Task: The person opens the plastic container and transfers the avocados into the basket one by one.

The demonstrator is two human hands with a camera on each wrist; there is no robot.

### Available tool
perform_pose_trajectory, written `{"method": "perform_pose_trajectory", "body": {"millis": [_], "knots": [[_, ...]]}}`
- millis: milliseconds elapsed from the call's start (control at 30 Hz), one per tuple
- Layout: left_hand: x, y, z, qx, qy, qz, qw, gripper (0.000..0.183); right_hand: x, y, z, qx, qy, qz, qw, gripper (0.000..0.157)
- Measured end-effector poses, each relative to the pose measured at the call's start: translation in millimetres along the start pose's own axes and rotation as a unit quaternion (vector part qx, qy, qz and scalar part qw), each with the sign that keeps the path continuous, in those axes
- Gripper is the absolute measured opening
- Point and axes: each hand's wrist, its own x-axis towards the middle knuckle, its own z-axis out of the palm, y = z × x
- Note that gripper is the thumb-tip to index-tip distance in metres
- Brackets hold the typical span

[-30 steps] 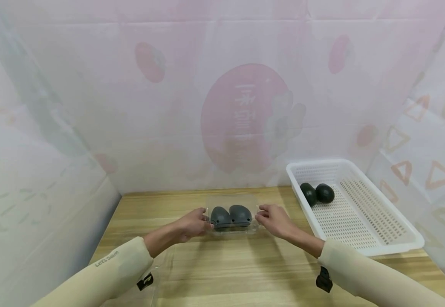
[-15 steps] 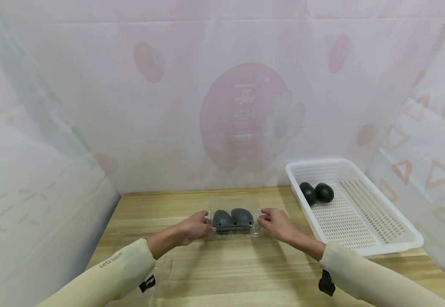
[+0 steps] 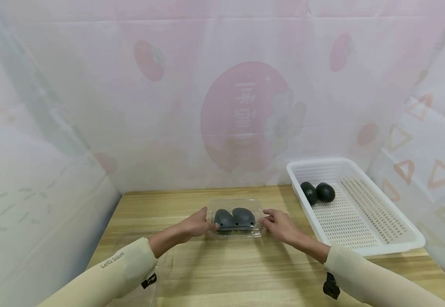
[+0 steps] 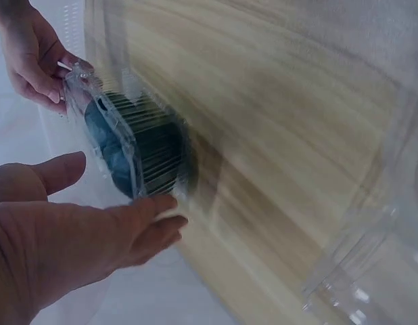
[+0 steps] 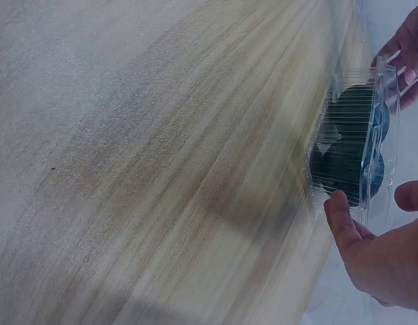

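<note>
Two dark green avocados point(image 3: 243, 216) lie side by side inside a clear plastic clamshell box point(image 3: 236, 203) on the table. Seen through the clear lid, they look greyish. My left hand point(image 3: 194, 223) is at the box's left end; in the left wrist view its fingers point(image 4: 155, 230) reach along the box with the thumb held apart. At the opposite end is my right hand point(image 3: 280, 224). Its fingertips point(image 5: 339, 203) are right at the box's ribbed side in the right wrist view, and its thumb stands away from the plastic.
To the right stands a white perforated basket point(image 3: 376, 228) with two more avocados point(image 3: 325, 192) near its left wall. Another clear plastic container point(image 3: 165, 260) lies at the table's front left, partly under my left sleeve. Printed sheets point(image 3: 161, 128) wall the wooden table point(image 3: 215, 273) at the back and sides.
The clear box has shifted slightly toward me and to the right, with both hands following at its ends. The basket and its avocados stay put.
</note>
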Motion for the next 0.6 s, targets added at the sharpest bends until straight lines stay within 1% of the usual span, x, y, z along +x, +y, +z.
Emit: {"method": "perform_pose_trajectory", "body": {"millis": [100,167,267,400,500,600], "knots": [[1.2,4.7,-2.5,0.054,0.028,0.032,0.9976,0.084,-1,0,-1.5,0.012,-0.005,0.006,1.0,0.05],[2.0,7.5,-3.4,0.1,0.048,0.062,0.9919,0.08,-3,0,-2.7,0.015,-0.009,0.008,1.0,0.051],[4.4,11.2,-3.8,0.16,0.063,0.113,0.9786,0.072,-6,-2,-5.1,0.005,-0.02,0.01,1.0,0.056],[7.6,19.4,-0.7,0.221,0.068,0.168,0.9582,0.063,-10,0,-9.5,-0.004,-0.041,0.016,0.999,0.064],[7.6,27.2,3.8,0.254,0.07,0.204,0.9431,0.055,-13,2,-12.6,0.002,-0.067,0.013,0.998,0.07],[7.9,33.3,9.7,0.278,0.074,0.24,0.9274,0.047,-13,2,-14.3,0.009,-0.091,0.006,0.996,0.071]]}}
